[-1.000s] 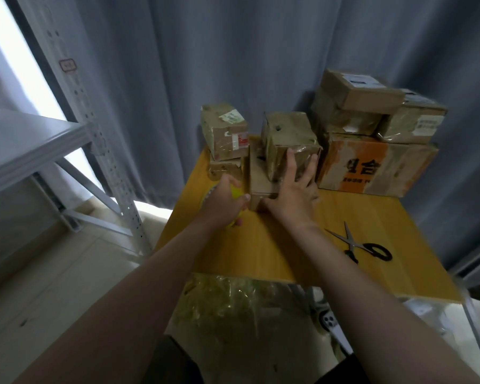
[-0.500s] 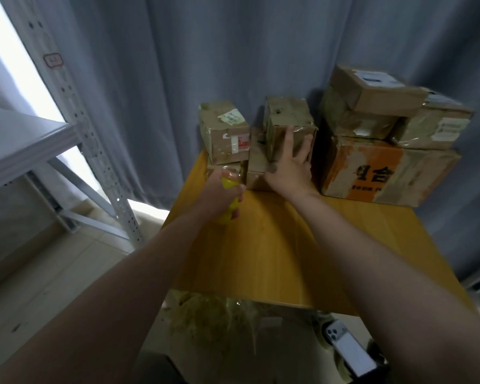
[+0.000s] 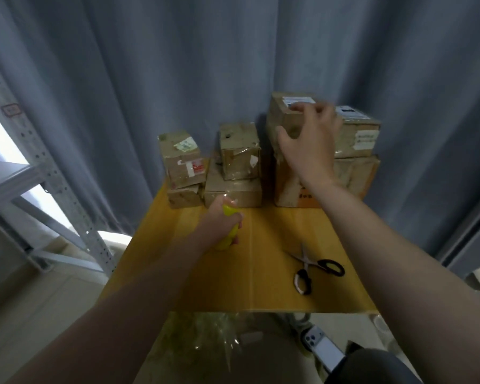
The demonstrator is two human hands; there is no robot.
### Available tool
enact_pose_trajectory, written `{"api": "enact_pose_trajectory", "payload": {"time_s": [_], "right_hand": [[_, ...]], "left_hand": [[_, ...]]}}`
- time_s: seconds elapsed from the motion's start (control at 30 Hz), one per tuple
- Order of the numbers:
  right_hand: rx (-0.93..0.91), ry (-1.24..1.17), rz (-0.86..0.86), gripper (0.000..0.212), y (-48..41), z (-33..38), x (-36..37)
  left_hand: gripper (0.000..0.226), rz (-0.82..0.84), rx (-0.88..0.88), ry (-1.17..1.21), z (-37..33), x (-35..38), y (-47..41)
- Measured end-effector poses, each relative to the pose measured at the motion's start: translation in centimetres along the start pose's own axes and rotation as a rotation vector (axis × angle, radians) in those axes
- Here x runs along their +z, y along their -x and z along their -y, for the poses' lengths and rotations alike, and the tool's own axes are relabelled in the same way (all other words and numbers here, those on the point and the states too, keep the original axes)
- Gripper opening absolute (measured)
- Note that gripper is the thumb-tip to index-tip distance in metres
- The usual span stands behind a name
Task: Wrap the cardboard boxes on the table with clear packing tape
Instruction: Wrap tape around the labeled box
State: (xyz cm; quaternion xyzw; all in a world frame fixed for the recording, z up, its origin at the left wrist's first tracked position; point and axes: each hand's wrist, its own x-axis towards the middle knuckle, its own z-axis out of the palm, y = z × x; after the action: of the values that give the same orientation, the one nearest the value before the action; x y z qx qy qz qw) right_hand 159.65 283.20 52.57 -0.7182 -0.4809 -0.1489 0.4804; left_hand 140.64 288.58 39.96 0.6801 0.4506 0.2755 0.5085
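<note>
Cardboard boxes stand along the back of the yellow table [image 3: 261, 286]. At the left is a labelled box [image 3: 182, 159] on a smaller one [image 3: 184, 197]. In the middle a taped box [image 3: 240, 151] sits on a flat box [image 3: 233, 191]. At the right a top box [image 3: 288, 115] rests on a large orange-printed box [image 3: 288, 187]. My left hand [image 3: 222, 220] grips a yellow tape dispenser [image 3: 229, 231] just in front of the flat box. My right hand [image 3: 311, 139] is spread open against the top right box, fingers over its near edge.
Scissors with black handles [image 3: 312, 266] lie on the table's right front. Another labelled box [image 3: 355, 134] sits at the far right. A grey metal shelf [image 3: 47, 189] stands to the left. Grey curtain [image 3: 178, 65] hangs behind. Crumpled clear plastic [image 3: 205, 339] and a phone [image 3: 323, 347] lie below the table's near edge.
My right hand left the middle taped box and moved up and right onto the top right box. The left hand keeps the dispenser near the flat box.
</note>
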Motion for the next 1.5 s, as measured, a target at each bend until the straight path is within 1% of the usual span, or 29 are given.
{"api": "enact_pose_trajectory", "payload": {"time_s": [0.07,0.17,0.33,0.4,0.47,0.57,0.7,0.8,0.87,0.93,1.0,1.1,1.17,1.23,1.37,1.43,1.5], "right_hand": [[0.066,0.108,0.014,0.058,-1.7,-0.6,-0.2],[0.164,0.182,0.119,0.072,-3.7,-1.6,0.0],[0.218,0.187,0.192,0.078,-5.4,-2.8,1.3],[0.215,0.213,0.173,0.077,-5.7,-2.9,1.8],[0.204,0.243,0.132,0.071,-5.7,-2.9,2.0],[0.187,0.215,0.074,0.061,-5.5,-2.9,2.1],[0.113,0.07,-0.021,0.048,-4.9,-2.7,1.9],[0.071,-0.033,-0.103,0.052,-4.7,-2.0,0.6],[0.074,-0.177,-0.127,0.049,-4.5,-1.2,-0.8],[0.145,-0.392,-0.107,0.04,-4.4,-0.3,-2.3],[0.26,-0.612,-0.075,0.029,-3.9,0.7,-3.6],[0.459,-0.756,0.017,0.019,-2.1,1.3,-4.9],[0.617,-0.869,0.111,0.016,-0.3,1.5,-5.7],[0.769,-0.997,0.221,0.023,1.5,1.4,-6.3],[1.011,-1.204,0.381,0.043,3.7,0.3,-6.3],[1.114,-1.224,0.47,0.053,4.9,-0.1,-6.0],[1.185,-1.184,0.54,0.055,6.4,-0.5,-5.4]], "left_hand": [[0.028,0.023,0.011,0.038,-0.6,1.4,-0.3],[0.029,0.016,0.013,0.068,-1.3,2.7,-1.0],[0.027,0.01,0.027,-0.015,-1.2,3.7,-2.7],[0.028,-0.001,0.024,-0.01,-1.1,3.8,-3.1],[0.03,-0.025,0.011,0.001,-1.1,3.7,-3.3],[0.03,-0.029,0.002,0.0,-1.0,3.6,-3.8],[0.029,-0.013,0.03,-0.003,-0.8,3.8,-4.2],[0.026,-0.03,0.045,-0.008,-0.5,3.8,-4.2],[0.024,-0.03,0.05,-0.045,-0.3,4.1,-4.3],[0.023,-0.024,0.04,-0.058,-0.4,4.5,-4.2],[0.023,-0.042,0.013,-0.021,-0.7,4.4,-3.7],[0.023,-0.072,-0.008,0.085,-0.9,3.8,-2.4],[0.023,-0.069,0.016,0.086,-0.9,3.6,-1.4],[0.022,-0.078,0.026,0.069,-0.7,3.6,-0.1],[0.02,-0.131,-0.009,0.164,-0.5,2.7,2.6],[0.021,-0.12,-0.004,0.195,-0.1,1.8,3.8],[0.019,-0.138,0.002,0.2,0.6,0.8,4.6]]}}
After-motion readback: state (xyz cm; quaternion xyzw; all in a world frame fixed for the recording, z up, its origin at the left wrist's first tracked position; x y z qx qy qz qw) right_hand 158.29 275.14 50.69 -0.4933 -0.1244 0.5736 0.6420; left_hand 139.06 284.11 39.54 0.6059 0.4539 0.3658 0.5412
